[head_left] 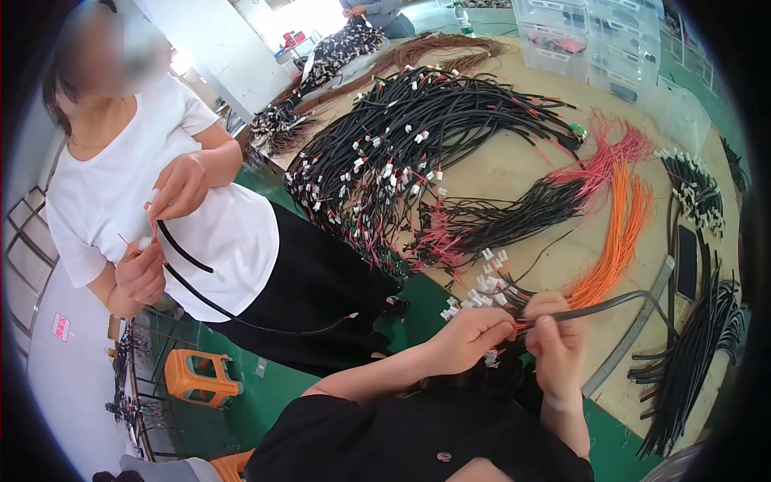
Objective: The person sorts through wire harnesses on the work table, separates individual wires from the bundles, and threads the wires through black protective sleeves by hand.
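My left hand (472, 336) pinches thin red wires with a small white connector at the end of a grey-black cable (618, 301). My right hand (556, 344) grips the same cable end just beside it, fingers closed around it. The cable arcs right over the tan table (522, 173). A bunch of white connectors (482, 291) lies just above my hands at the table edge. Orange wires (614, 241) fan out behind my right hand.
Large piles of black harnesses (401, 153) cover the table. Black cable bundles (691, 353) lie at right, clear plastic bins (594, 40) at the back. A co-worker in a white shirt (161, 217) stands left, holding a black cable. An orange stool (197, 376) stands on the green floor.
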The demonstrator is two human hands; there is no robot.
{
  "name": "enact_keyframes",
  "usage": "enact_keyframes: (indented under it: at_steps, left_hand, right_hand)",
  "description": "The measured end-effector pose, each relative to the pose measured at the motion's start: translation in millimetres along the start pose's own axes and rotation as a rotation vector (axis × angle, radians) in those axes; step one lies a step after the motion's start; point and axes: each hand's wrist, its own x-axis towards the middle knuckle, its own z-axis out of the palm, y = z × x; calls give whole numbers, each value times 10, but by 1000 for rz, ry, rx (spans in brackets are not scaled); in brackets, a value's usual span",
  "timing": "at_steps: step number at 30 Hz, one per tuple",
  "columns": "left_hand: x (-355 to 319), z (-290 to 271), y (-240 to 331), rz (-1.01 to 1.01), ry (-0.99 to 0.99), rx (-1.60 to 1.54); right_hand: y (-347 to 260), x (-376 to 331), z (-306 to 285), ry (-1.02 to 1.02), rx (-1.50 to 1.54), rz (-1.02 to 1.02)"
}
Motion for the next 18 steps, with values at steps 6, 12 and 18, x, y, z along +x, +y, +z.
enact_keyframes:
  at_steps: [6, 12, 18]
  left_hand:
    - [-26, -34, -23, -94, -66, -102]
    - [-27, -42, -25, 21, -54, -24]
    - [-50, -60, -61, -20, -86, -27]
  right_hand:
    - [-13, -2, -22, -5, -16, -24]
    - [93, 14, 1, -135, -258, -47]
    - [38, 26, 54, 50, -188, -16]
